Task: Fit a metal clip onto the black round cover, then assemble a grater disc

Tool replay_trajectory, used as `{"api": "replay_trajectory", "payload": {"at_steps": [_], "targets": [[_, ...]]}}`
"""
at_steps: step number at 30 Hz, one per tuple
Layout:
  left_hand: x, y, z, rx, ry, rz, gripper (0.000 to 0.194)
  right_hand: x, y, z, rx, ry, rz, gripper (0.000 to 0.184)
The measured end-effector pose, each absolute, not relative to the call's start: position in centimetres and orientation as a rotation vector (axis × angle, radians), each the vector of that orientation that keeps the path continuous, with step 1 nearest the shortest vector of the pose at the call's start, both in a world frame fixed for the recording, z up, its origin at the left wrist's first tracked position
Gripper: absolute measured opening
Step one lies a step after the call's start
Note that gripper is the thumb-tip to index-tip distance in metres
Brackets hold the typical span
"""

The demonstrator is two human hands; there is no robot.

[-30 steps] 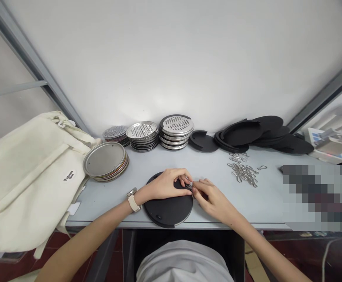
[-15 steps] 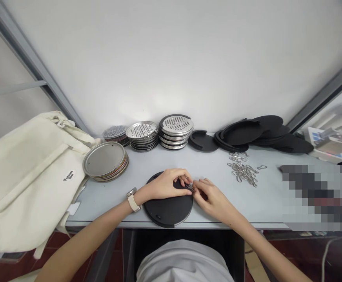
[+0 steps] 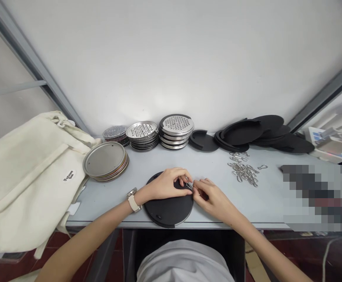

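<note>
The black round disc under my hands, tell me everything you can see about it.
The black round disc lies flat at the front edge of the grey table, slightly overhanging it. It looks matte, like rubber or foam, with a thin silvery rim showing along its lower right edge, a small hole near the front and a notch at its far left edge. The left hand rests on its far part; the right hand meets it at the right edge, where both pinch a small metal clip.
</note>
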State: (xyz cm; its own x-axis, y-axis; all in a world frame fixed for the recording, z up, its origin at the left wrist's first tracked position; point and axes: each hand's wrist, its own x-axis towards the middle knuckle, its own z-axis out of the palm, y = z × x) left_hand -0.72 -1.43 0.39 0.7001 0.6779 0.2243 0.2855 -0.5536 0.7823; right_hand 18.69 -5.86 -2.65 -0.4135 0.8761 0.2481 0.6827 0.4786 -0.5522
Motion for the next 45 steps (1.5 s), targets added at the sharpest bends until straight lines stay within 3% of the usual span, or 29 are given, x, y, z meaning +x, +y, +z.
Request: {"api": "replay_trajectory", "payload": {"at_steps": [45], "targets": [[-0.78,-1.19,0.02,2.058,0.735,0.642,0.022,18.73,-5.5,-2.96,-1.232,-2.284,0.488,0.025]]}}
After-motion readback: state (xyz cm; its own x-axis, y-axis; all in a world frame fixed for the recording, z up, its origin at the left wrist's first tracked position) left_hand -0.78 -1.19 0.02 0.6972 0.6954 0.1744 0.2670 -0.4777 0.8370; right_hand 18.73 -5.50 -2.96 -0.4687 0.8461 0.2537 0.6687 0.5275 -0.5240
